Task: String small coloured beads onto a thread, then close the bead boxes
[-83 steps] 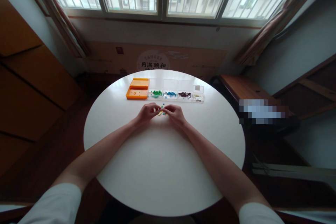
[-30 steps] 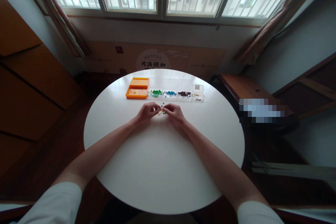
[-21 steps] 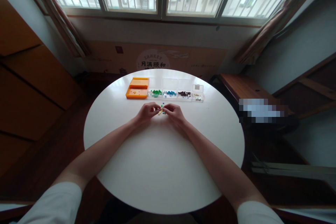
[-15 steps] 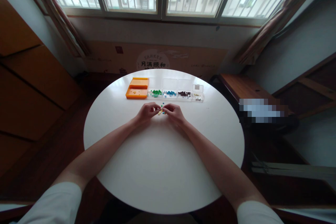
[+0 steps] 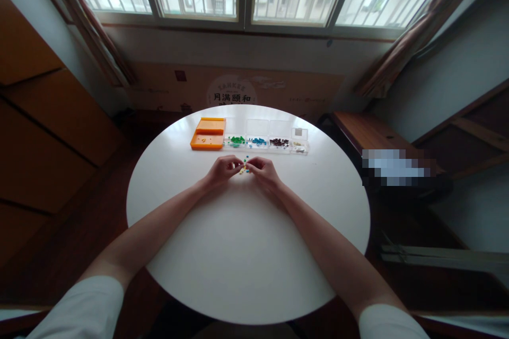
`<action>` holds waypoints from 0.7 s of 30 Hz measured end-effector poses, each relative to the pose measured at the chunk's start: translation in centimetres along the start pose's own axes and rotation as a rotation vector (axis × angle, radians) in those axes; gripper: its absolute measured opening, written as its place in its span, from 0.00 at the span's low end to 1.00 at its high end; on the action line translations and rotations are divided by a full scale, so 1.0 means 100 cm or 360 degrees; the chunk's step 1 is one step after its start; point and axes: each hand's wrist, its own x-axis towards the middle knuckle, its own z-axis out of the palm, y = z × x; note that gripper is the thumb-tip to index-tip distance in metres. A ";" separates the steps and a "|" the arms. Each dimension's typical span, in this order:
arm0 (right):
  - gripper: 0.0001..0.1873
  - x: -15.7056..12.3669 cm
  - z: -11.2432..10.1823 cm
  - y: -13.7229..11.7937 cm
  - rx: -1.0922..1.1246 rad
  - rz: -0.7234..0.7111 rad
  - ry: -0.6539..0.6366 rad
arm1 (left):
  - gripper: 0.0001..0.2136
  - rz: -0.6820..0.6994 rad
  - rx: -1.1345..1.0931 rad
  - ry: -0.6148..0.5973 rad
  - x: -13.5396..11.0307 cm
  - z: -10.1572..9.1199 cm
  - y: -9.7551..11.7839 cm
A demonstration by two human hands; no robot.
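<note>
My left hand [image 5: 223, 169] and my right hand [image 5: 264, 171] meet near the far middle of the round white table [image 5: 246, 254]. Both have their fingers curled, pinching a tiny cluster of coloured small bricks [image 5: 244, 168] between their fingertips; yellow, green and blue bits show. Just beyond the hands stands a row of boxes: an orange box [image 5: 209, 136] with its lid up, then clear boxes with green pieces [image 5: 237, 141], blue pieces [image 5: 258, 141], dark red pieces [image 5: 280, 142] and a few pale pieces [image 5: 299, 144].
A cardboard carton [image 5: 234, 90] with printed characters leans under the window. A wooden bench [image 5: 368, 135] stands to the right of the table, wooden cabinets [image 5: 43, 132] to the left. Curtains hang at both window sides.
Almost nothing differs: both hands stay together at the same spot on the small bricks, with only slight finger shifts.
</note>
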 end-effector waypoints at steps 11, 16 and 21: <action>0.16 -0.001 0.000 -0.003 -0.0020 0.0014 -0.0006 | 0.10 0.0006 0.0002 0.0003 -0.001 0.001 -0.002; 0.16 0.000 0.000 -0.002 -0.0051 0.0007 0.0002 | 0.10 0.0006 0.0003 0.0003 -0.001 0.001 -0.002; 0.15 -0.001 -0.001 -0.002 -0.0043 -0.0006 -0.0004 | 0.10 0.0005 -0.0004 -0.0009 -0.001 0.001 -0.002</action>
